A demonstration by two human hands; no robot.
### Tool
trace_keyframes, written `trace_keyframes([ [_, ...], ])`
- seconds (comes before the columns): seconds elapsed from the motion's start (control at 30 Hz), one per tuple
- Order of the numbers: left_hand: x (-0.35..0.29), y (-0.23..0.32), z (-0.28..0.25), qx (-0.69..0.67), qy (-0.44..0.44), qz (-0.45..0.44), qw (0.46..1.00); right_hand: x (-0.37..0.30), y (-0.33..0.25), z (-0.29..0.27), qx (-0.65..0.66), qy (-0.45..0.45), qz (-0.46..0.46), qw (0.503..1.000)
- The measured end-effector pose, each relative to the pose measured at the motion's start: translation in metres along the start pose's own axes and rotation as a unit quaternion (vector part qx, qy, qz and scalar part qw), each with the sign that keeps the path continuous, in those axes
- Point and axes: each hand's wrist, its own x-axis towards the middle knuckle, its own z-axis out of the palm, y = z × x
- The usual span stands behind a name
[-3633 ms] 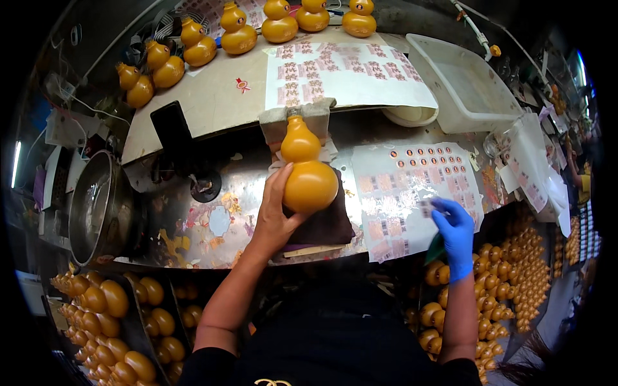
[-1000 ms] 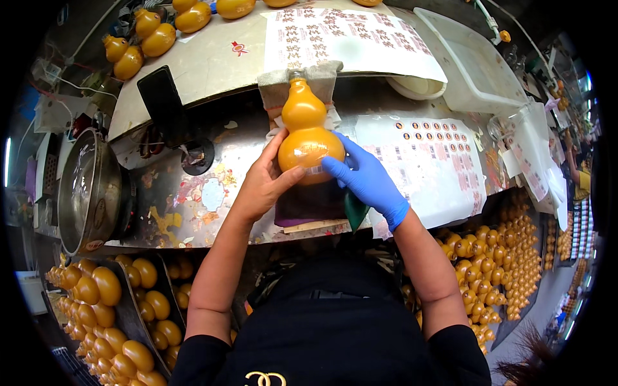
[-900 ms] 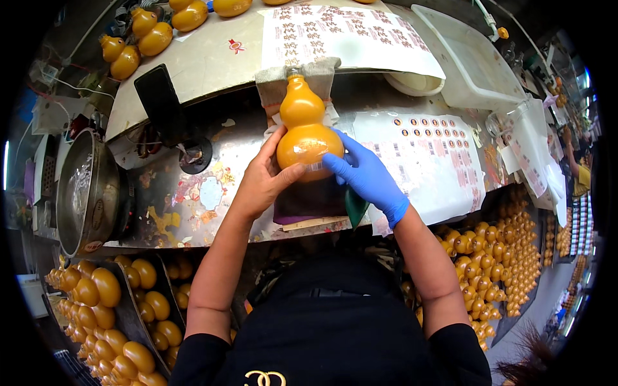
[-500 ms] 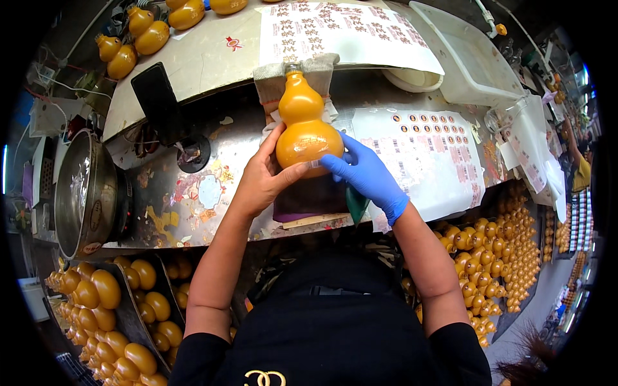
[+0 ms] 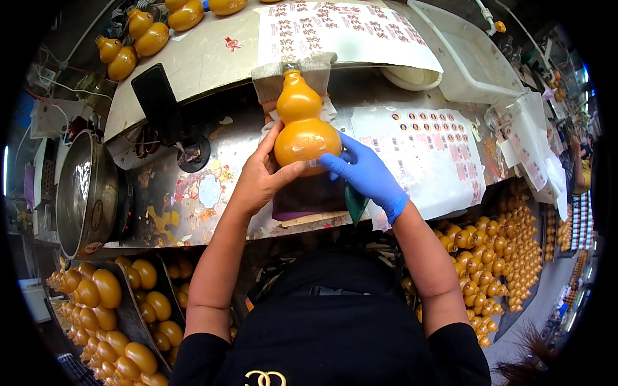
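Between my hands lies a glossy amber gourd-shaped bottle [image 5: 300, 119], its narrow neck pointing away from me onto a grey cloth [image 5: 267, 83]. My bare left hand [image 5: 261, 175] wraps the left side of its wide base, the thumb near a small pale label [image 5: 313, 163] at the lower edge. My right hand [image 5: 367, 172], in a blue glove, grips the lower right side, with its thumb by the same label. Some of the fingers are hidden behind the bottle. Below it, a dark pad [image 5: 309, 201] rests on the metal worktable [image 5: 187, 222].
Sticker sheets [image 5: 425, 161] lie right of the bottle; a printed sheet [image 5: 347, 35] covers the raised shelf. A black phone [image 5: 156, 103] stands on the left, beside a metal pan [image 5: 80, 196]. More gourd bottles [image 5: 106, 289] fill trays lower left and stand in rows [image 5: 489, 257] at right.
The bottle and both hands have shifted very slightly left in the picture. My grip on it looks the same.
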Motion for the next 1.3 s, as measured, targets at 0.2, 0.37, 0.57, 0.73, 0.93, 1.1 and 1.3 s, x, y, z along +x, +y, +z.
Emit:
trace_keyframes([
  [0.2, 0.002, -0.004, -0.002, 0.020, -0.006, 0.013, 1.000, 0.000, 0.003, -0.001, 0.026, 0.017, 0.001, 1.000],
  [0.37, 0.003, -0.012, -0.010, -0.033, 0.038, 0.017, 0.999, -0.019, 0.010, -0.018, 0.383, 0.099, 0.023, 0.918],
  [0.57, 0.001, -0.026, 0.004, 0.128, 0.051, 0.079, 0.987, -0.039, 0.004, 0.042, -0.006, 0.213, -0.222, 0.951],
  [0.73, 0.001, -0.026, 0.001, 0.180, 0.047, 0.067, 0.980, -0.033, 0.014, 0.042, -0.091, 0.250, -0.215, 0.940],
  [0.93, 0.000, -0.013, 0.006, 0.142, 0.051, 0.025, 0.988, -0.031, 0.028, 0.024, 0.060, 0.241, -0.093, 0.964],
  [1.1, 0.009, -0.004, 0.015, 0.138, 0.074, 0.007, 0.988, -0.033, 0.023, 0.030, 0.087, 0.302, -0.153, 0.937],
  [1.3, 0.011, 0.002, 0.010, 0.060, 0.063, -0.016, 0.996, -0.039, 0.013, 0.045, -0.269, 0.326, -0.422, 0.802],
])
